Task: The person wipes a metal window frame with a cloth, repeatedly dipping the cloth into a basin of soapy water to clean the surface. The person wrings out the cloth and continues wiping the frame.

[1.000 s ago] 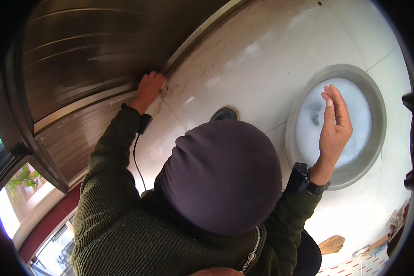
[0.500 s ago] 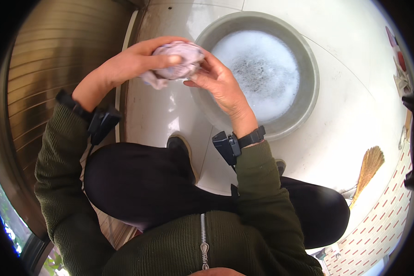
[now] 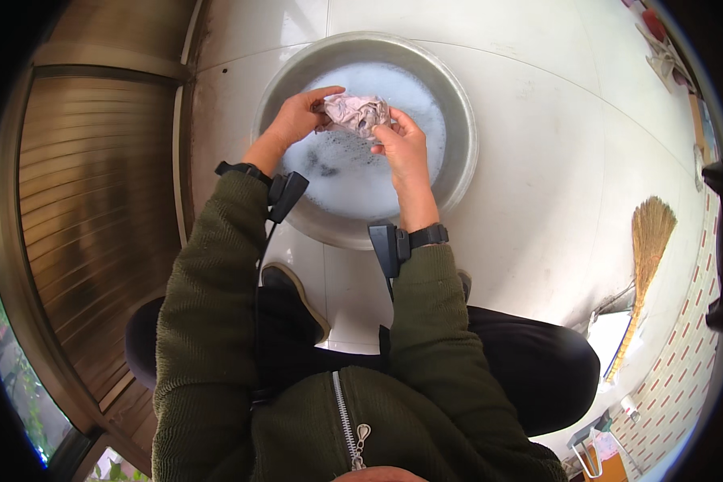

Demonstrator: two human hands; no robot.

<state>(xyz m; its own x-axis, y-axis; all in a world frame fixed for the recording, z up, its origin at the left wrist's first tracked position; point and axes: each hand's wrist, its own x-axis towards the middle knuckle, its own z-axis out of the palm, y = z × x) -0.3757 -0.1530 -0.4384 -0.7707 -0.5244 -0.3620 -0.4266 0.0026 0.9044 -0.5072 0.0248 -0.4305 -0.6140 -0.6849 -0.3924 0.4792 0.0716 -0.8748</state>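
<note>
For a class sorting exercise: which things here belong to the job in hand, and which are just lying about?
In the job: pinkish cloth, between left hand and right hand; grey basin below; foamy water.

Lying about: straw broom; red object, upper right.

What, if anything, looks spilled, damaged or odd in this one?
Nothing looks clearly spilled or damaged. The one oddity is a dark, speckled patch breaking the white foam in the grey basin, near the held cloth; whether it is dirt or thin suds, I can't tell.
</note>
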